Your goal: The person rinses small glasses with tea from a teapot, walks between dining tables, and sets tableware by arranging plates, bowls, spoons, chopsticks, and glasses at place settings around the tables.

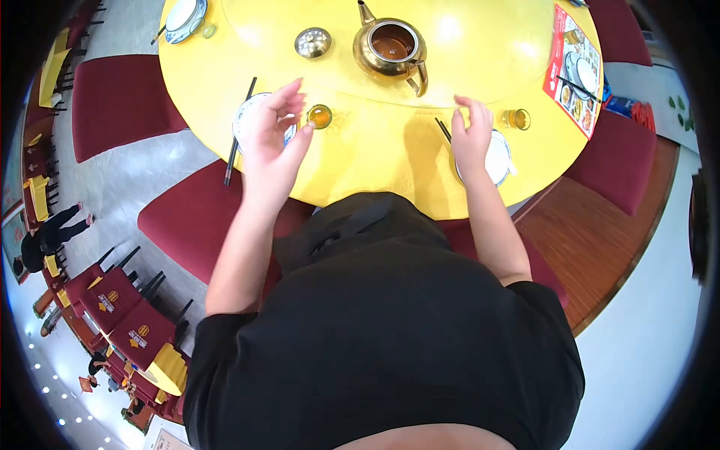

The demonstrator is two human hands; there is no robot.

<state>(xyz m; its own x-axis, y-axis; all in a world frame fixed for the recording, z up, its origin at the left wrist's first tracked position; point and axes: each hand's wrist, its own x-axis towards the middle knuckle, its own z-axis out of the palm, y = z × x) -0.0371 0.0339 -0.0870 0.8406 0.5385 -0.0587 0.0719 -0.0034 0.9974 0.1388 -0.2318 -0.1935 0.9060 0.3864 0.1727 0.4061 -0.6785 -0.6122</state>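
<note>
My left hand (274, 142) hovers over a plate (242, 124) at the table's near edge, its fingers apart and nothing in them. Just right of its thumb stands a small glass (319, 116) of amber liquid; whether the thumb touches it I cannot tell. Black chopsticks (234, 150) lie left of this plate. My right hand (472, 139), fingers loosely bent and apart, is above a second plate (498, 159), beside other chopsticks (442, 129). Another small glass (516, 118) sits to its right. A brass teapot (366, 52) stands uncovered, dark liquid inside, with its lid (313, 43) lying to the left.
The round table has a yellow cloth (375, 150) and a turntable. A printed menu sheet (577, 75) lies at right under a bowl and chopsticks. Another plate setting (185, 19) is at far left. Maroon chairs (124, 105) surround the table. Other people (52, 236) are distant at left.
</note>
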